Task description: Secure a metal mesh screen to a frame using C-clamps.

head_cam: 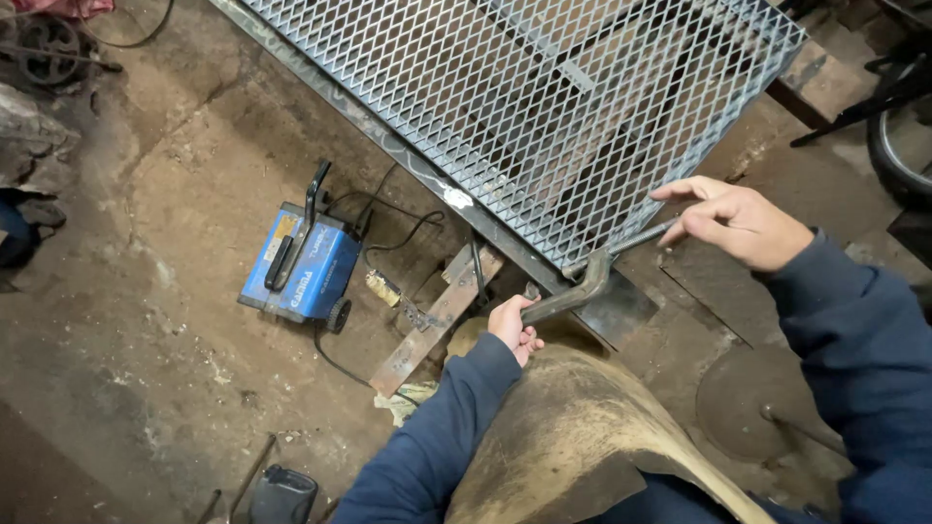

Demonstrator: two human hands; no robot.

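Observation:
A large metal frame covered in grey expanded mesh (524,107) lies across the upper middle of the view. My left hand (515,328) grips a dark bent metal bar (573,293) whose angled end meets the near corner of the frame. My right hand (733,221) rests on the frame's near edge by that corner, fingers curled over a thin rod (646,236). Both arms wear dark blue sleeves. A worn leather apron (573,446) covers my lap below the hands.
A blue welding machine (303,262) with a black handle and cables sits on the dirty concrete floor at left. A rusty flat steel strip (432,325) lies beside it. A round metal base (757,403) stands at lower right, a wheel (901,146) at the right edge.

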